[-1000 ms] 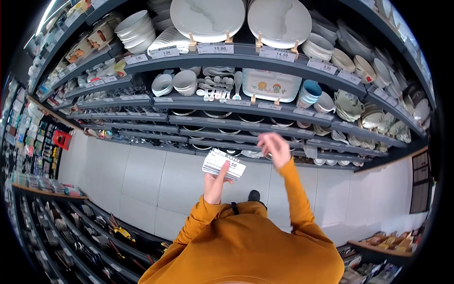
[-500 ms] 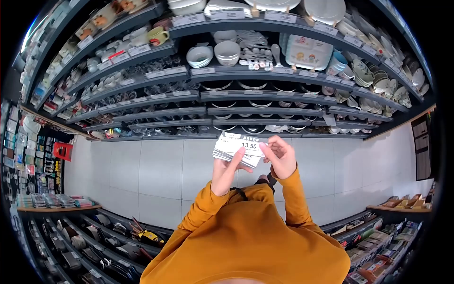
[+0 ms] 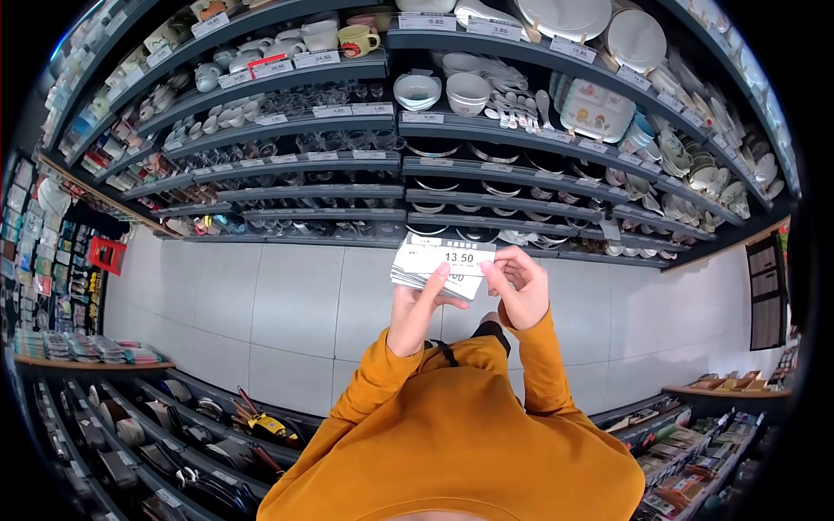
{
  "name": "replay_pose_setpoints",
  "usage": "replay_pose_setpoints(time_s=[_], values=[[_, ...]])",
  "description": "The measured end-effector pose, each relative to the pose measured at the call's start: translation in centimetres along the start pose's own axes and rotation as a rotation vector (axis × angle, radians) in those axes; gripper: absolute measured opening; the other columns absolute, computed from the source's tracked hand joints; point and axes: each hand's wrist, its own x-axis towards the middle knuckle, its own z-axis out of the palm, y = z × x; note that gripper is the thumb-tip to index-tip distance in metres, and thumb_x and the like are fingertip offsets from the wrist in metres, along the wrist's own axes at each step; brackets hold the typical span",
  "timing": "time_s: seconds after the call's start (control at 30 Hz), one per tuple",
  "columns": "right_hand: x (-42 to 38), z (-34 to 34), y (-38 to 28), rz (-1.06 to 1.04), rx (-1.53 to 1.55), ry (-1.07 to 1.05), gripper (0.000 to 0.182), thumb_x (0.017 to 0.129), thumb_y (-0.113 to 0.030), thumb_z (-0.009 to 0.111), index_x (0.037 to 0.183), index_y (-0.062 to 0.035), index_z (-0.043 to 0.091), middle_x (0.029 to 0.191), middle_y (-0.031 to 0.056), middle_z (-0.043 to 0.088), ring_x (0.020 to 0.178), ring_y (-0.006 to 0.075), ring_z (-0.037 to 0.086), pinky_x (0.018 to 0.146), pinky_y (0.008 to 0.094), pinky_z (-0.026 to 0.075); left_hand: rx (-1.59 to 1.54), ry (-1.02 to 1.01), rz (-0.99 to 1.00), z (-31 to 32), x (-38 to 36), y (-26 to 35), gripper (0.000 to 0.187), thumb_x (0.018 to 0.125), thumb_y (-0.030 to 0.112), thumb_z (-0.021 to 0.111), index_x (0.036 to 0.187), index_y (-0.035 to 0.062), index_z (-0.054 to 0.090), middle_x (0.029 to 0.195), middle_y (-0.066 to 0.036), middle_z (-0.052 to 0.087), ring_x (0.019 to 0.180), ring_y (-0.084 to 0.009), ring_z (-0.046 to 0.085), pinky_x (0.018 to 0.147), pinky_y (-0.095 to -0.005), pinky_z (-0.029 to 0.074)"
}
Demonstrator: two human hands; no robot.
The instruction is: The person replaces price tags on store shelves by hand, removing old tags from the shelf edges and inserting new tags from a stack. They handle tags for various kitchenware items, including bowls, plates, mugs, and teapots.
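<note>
My left hand (image 3: 413, 319) grips a stack of white price tags (image 3: 415, 280) from below, its thumb lying across the front. The top price tag (image 3: 426, 259) reads 13.50 and has a dark strip along its upper edge. Beneath it, part of another tag's number shows. My right hand (image 3: 525, 293) has its thumb and forefinger closed on the right end of the top tag, the other fingers curled. Both hands are in front of my body, above the pale tiled floor (image 3: 295, 295).
Ahead stand shelves of tableware, with white bowls (image 3: 469, 92), a yellow mug (image 3: 357, 40), a divided plate (image 3: 597, 110) and glasses. Price labels line the shelf edges. A red basket-like item (image 3: 106, 256) is at the left. Behind me, shelves hold pans and a yellow-packaged item (image 3: 268, 426).
The view has turned a little, so the front shelves appear further right. Both hands keep their hold on the tags, and slightly more of the tag underneath shows.
</note>
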Motion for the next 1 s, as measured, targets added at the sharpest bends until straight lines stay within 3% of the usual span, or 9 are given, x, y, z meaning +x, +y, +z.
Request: replay_pose_setpoints(time_s=[0.4, 0.7, 1.0], values=[[-1.4, 1.6, 0.2, -0.01, 0.01, 0.014, 0.009, 0.089, -0.006, 0.062, 0.092, 0.0015, 0.058, 0.077, 0.0031, 0.061, 0.065, 0.0052, 0.053, 0.058, 0.0191, 0.044, -0.039, -0.051, -0.047, -1.3, -1.9, 1.5, 0.031, 0.098, 0.016, 0.047, 0.121, -0.0035, 0.05, 0.111, -0.012, 0.062, 0.094, -0.0194, 0.064, 0.072, -0.0327, 0.059], [-1.8, 2.1, 0.2, 0.007, 0.002, -0.044, 0.014, 0.087, -0.01, 0.067, 0.093, 0.0002, 0.06, 0.077, 0.0016, 0.062, 0.067, 0.0061, 0.056, 0.06, 0.0202, 0.045, -0.041, -0.019, -0.03, -1.7, -2.8, 1.3, 0.031, 0.099, 0.016, 0.046, 0.123, -0.0032, 0.049, 0.113, -0.013, 0.061, 0.096, -0.0201, 0.064, 0.073, -0.033, 0.059], [-1.0, 3.4, -0.6, -0.005, -0.022, -0.102, 0.011, 0.089, -0.009, 0.064, 0.092, 0.0002, 0.058, 0.082, 0.0041, 0.064, 0.068, 0.0064, 0.056, 0.06, 0.0203, 0.045, -0.047, -0.024, 0.065, -2.1, -3.5, 1.9, 0.032, 0.099, 0.016, 0.046, 0.123, -0.004, 0.049, 0.112, -0.013, 0.061, 0.094, -0.0198, 0.065, 0.072, -0.0315, 0.059]])
